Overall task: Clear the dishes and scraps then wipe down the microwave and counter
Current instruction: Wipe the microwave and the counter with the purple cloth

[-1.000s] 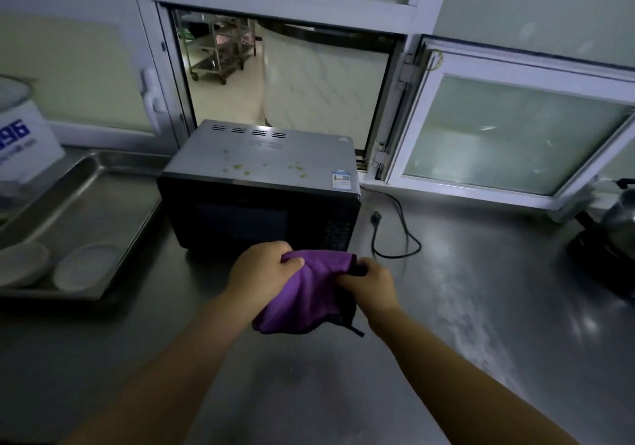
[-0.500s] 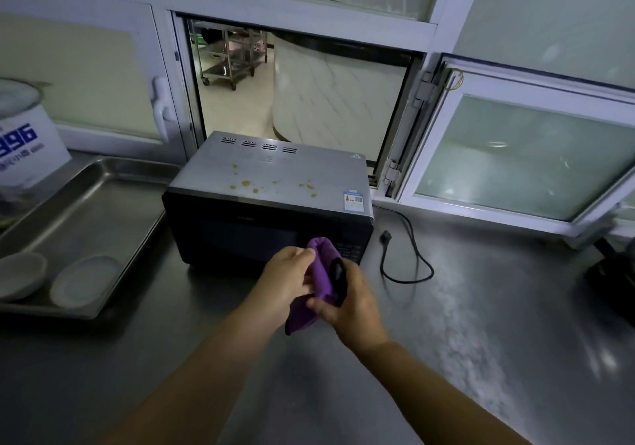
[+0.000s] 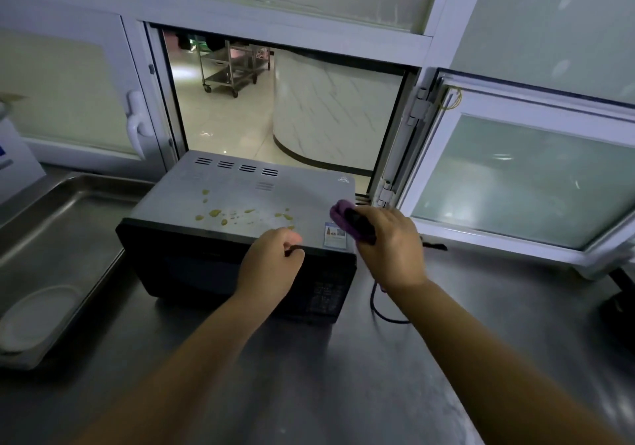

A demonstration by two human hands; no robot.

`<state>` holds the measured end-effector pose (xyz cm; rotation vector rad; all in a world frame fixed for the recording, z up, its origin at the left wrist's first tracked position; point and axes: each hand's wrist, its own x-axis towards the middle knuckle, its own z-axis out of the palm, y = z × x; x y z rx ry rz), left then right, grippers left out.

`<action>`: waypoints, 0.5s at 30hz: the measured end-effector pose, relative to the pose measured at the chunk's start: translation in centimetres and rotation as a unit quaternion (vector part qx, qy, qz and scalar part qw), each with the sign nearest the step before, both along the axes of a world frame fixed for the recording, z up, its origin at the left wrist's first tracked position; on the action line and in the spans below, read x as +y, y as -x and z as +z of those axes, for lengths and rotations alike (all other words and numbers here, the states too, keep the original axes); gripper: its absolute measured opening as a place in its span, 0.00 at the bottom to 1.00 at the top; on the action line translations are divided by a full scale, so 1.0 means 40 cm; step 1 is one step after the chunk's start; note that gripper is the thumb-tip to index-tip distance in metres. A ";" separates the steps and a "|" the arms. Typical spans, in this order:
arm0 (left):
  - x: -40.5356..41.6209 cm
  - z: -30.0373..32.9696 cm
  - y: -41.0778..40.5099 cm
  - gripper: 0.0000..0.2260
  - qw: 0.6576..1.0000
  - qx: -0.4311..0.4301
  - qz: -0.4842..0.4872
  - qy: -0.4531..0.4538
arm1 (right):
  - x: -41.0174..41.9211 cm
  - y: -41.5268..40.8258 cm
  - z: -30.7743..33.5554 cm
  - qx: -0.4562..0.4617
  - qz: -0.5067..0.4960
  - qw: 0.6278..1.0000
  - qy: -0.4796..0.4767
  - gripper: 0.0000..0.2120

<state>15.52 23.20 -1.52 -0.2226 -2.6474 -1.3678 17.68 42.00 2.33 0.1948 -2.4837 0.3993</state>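
R hand (image 3: 390, 245) grips cloth (image 3: 347, 221) by microwave (image 3: 240, 224); tray (image 3: 62, 238) left.

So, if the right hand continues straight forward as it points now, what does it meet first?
Probably the right rear corner of the microwave top; the right hand holds the purple cloth just above it, though depth is unclear.

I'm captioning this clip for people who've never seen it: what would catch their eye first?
The yellowish crumbs scattered on the grey top of the microwave, mid-counter. Next, the purple cloth bunched in the right hand at the microwave's right front corner, the left hand beside it at the front edge. Behind, an open window.
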 end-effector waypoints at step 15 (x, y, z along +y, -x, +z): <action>-0.081 -0.007 0.243 0.38 0.922 0.040 -0.105 0.372 | 0.012 0.220 -0.109 -0.213 0.011 0.972 -0.095 0.20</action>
